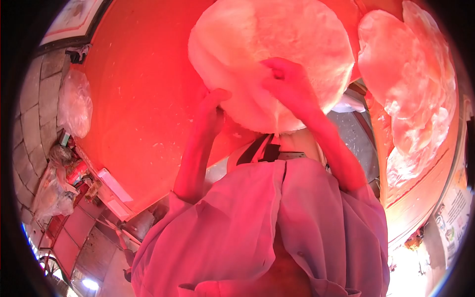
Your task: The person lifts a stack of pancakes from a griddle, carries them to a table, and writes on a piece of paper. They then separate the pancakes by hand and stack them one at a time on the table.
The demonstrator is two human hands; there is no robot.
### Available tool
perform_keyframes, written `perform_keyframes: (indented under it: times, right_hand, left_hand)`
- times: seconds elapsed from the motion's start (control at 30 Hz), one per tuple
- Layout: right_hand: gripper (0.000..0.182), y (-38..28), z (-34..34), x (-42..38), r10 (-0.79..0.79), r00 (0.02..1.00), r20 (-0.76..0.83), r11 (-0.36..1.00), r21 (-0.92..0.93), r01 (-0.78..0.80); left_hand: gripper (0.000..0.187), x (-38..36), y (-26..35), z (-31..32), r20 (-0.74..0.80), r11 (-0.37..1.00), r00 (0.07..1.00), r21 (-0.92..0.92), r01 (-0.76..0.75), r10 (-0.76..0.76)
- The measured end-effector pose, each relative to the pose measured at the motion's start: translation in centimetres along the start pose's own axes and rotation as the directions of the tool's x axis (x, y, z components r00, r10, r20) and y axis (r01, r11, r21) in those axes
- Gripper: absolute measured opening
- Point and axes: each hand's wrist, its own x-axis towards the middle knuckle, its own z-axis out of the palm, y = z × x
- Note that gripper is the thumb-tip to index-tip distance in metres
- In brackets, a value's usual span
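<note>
A large round, pale, flat sheet (302, 34) lies at the top centre, its near edge reaching past the table's front edge. At the sheet's left near edge is my left hand (213, 106), its fingers bent and closed on that edge, the thumb on top. My right hand (289, 81) is over the middle of the sheet with its fingers curled and the thumb close to the index finger, pinching the sheet's surface. A fold runs below the right hand toward the near edge.
The red table (143, 104) spreads to the left. At the right, a stack of similar pale sheets (405, 64) rests on another red surface. A clear plastic bag (75, 104) hangs by the left wall. Boxes and bags sit at the lower left.
</note>
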Motion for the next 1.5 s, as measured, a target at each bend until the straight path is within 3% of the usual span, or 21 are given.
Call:
perform_keyframes:
  times: [0.07, 0.1, 0.23, 0.33, 0.4, 0.47, 0.53, 0.6, 0.7, 0.73, 0.8, 0.9, 0.93, 1.0, 1.07, 1.1, 1.17, 1.2, 1.3, 1.37, 1.5]
  right_hand:
    - [0.024, 0.2, 2.2, 0.7, -0.197, 0.980, 0.030, 0.879, -0.436, 0.190]
    - [0.022, 0.6, 3.5, 1.3, -0.318, 0.935, 0.155, 0.639, -0.694, 0.332]
    - [0.019, 0.1, 0.7, 1.9, -0.174, 0.985, -0.013, 0.870, -0.470, 0.148]
    - [0.012, -2.1, -6.2, -0.2, -0.060, 0.973, -0.225, 0.997, -0.059, 0.047]
    - [0.017, -1.4, -13.5, -1.4, -0.429, 0.884, -0.189, 0.808, -0.517, 0.281]
    - [0.031, -0.6, -21.9, -5.1, -0.681, 0.732, 0.035, 0.383, -0.835, 0.396]
    - [0.034, 0.7, -27.3, -11.9, -0.418, 0.734, -0.535, 0.907, -0.289, 0.306]
    - [0.037, 2.0, -30.4, -16.7, 0.165, 0.678, -0.717, 0.835, 0.468, 0.291]
    - [0.040, 3.9, -31.2, -23.5, 0.180, 0.534, -0.826, 0.861, 0.394, 0.320]
    - [0.035, 8.0, -33.3, -26.3, 0.218, 0.356, -0.908, 0.916, 0.317, 0.247]
    - [0.036, 18.0, -38.1, -32.2, 0.238, 0.284, -0.929, 0.923, 0.307, 0.231]
    - [0.040, 19.8, -38.3, -34.8, 0.378, -0.084, -0.922, 0.911, 0.387, -0.146]
    - [0.046, 24.7, -41.1, -35.6, -0.079, -0.269, -0.960, 0.761, 0.117, -0.638]
    - [0.045, 18.0, -36.3, -30.8, -0.727, 0.101, -0.680, 0.297, -0.443, -0.846]
    - [0.031, 13.3, -30.7, -23.0, -0.397, 0.153, -0.905, 0.798, -0.423, -0.429]
    - [0.027, 15.3, -29.4, -19.9, -0.291, 0.402, -0.868, 0.953, -0.299, 0.045]
    - [0.039, 11.8, -21.6, -11.9, -0.426, 0.804, -0.414, 0.890, -0.032, 0.455]
    - [0.047, 9.7, -16.3, -8.6, -0.391, 0.877, -0.280, 0.907, 0.045, 0.419]
    - [0.073, 2.7, -4.5, -4.8, -0.308, 0.951, -0.020, 0.894, -0.349, 0.282]
    - [0.052, 0.0, -3.0, -4.9, -0.254, 0.950, 0.180, 0.773, -0.553, 0.311]
    - [0.049, 4.4, 1.0, -2.4, -0.508, 0.861, -0.007, 0.801, -0.371, 0.469]
  left_hand:
    - [0.027, -0.4, 0.3, 1.4, -0.040, 0.999, 0.999, -0.037, 0.011, -0.012]
    - [0.028, -0.2, 0.4, 1.9, -0.051, 0.999, 0.998, -0.048, 0.019, -0.021]
    - [0.031, 0.5, 0.3, 2.3, -0.029, 0.999, 0.999, -0.018, 0.046, -0.046]
    - [0.033, 0.8, 0.2, 2.6, 0.000, 0.997, 0.997, 0.008, 0.079, -0.079]
    - [0.035, 0.7, 0.2, 2.8, 0.014, 0.995, 0.995, 0.022, 0.099, -0.099]
    - [0.037, 0.5, 0.4, 2.8, 0.023, 0.993, 0.993, 0.038, 0.115, -0.116]
    - [0.038, 0.2, 0.5, 3.0, 0.032, 0.990, 0.991, 0.048, 0.132, -0.134]
    - [0.040, 0.1, 0.5, 3.3, 0.036, 0.988, 0.988, 0.055, 0.145, -0.147]
    - [0.043, -0.1, 0.8, 3.4, 0.049, 0.985, 0.985, 0.064, 0.160, -0.163]
    - [0.043, -0.2, 0.8, 3.5, 0.052, 0.984, 0.985, 0.067, 0.164, -0.167]
    - [0.045, -0.3, 0.9, 3.8, 0.067, 0.983, 0.982, 0.074, 0.170, -0.175]
    - [0.048, -0.5, 1.0, 4.3, 0.086, 0.981, 0.979, 0.080, 0.176, -0.183]
    - [0.049, -0.6, 1.0, 4.5, 0.093, 0.980, 0.978, 0.085, 0.178, -0.185]
    - [0.051, -1.0, 1.2, 5.1, 0.114, 0.980, 0.975, 0.081, 0.182, -0.190]
    - [0.052, -1.3, 1.4, 5.7, 0.144, 0.979, 0.970, 0.088, 0.182, -0.194]
    - [0.053, -1.7, 1.5, 6.2, 0.159, 0.979, 0.967, 0.083, 0.187, -0.199]
    - [0.055, -2.2, 1.7, 7.0, 0.191, 0.979, 0.961, 0.085, 0.184, -0.197]
    - [0.056, -2.5, 1.8, 7.4, 0.208, 0.979, 0.958, 0.084, 0.183, -0.197]
    - [0.059, -3.5, 2.2, 8.7, 0.263, 0.979, 0.944, 0.087, 0.184, -0.200]
    - [0.061, -4.2, 2.7, 9.3, 0.296, 0.979, 0.934, 0.080, 0.185, -0.201]
    - [0.064, -5.2, 3.4, 10.2, 0.369, 0.978, 0.906, 0.074, 0.195, -0.209]
